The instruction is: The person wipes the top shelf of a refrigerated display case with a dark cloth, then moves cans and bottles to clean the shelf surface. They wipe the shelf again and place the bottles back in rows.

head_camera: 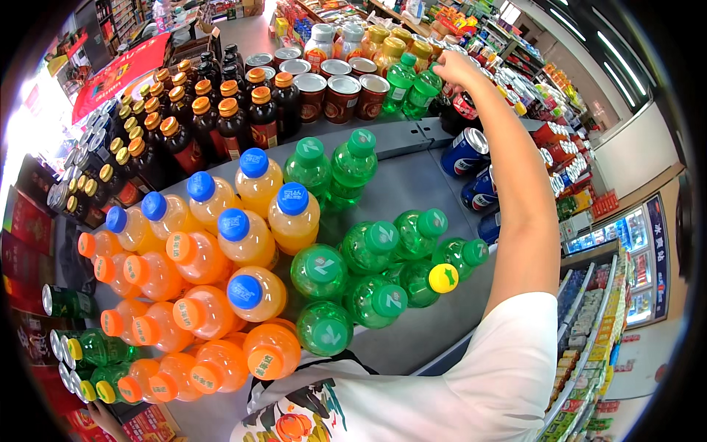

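Observation:
My right arm reaches up across the view. The fingers of my right hand [459,70] close around the cap of a green plastic soda bottle [422,95] on the far shelf. A second green bottle [399,83] stands beside it. At the lower left rim my left hand [100,415] shows only in part, near yellow-capped green bottles [107,381]; what it touches is unclear. Between the hands stand several green 7UP bottles [320,268], blue-capped juice bottles [243,232] and orange-capped orange soda bottles [201,309] on a grey metal shelf [406,182].
Dark bottles with orange caps [226,119] and brown cans [341,99] line the far side. Blue Pepsi cans [467,152] lie right of the green bottles. A raised metal shelf edge [386,141] divides two shelf sections. Stocked store shelving [585,331] stands at the right.

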### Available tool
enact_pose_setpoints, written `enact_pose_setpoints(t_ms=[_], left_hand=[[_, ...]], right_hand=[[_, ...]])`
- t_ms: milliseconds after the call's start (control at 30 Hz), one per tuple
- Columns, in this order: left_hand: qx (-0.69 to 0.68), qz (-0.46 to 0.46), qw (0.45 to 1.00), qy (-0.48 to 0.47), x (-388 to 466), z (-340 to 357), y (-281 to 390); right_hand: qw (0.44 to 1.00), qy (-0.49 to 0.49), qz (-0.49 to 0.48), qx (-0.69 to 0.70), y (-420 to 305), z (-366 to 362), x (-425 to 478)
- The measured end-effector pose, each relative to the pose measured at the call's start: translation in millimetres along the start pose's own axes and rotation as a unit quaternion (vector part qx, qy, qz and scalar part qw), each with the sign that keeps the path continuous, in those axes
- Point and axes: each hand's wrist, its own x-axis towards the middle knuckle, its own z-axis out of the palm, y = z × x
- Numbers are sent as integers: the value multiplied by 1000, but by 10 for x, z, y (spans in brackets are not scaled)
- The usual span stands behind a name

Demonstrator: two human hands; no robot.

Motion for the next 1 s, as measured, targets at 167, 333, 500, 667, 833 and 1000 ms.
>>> enact_pose_setpoints(t_ms=[167,333,500,667,833,1000], left_hand=[[-21,11,1000,12,2,5,-41],[-31,2,999,13,-35,12,-95],[-33,36,998,35,130,34,-231],[-43,45,996,67,-36,104,3],[-35,58,994,85,-69,74,9],[-48,61,993,92,12,145,-51]], right_hand=[[977,56,-207,-7,-457,-321,-555],[858,-188,-436,197,-1174,-173,-1866],[852,-63,-517,56,-1172,-7,-2012],[913,-158,-340,159,-971,-374,-1770],[956,-57,-235,169,-641,-614,-1246],[977,-24,-193,85,-305,-308,-680]])
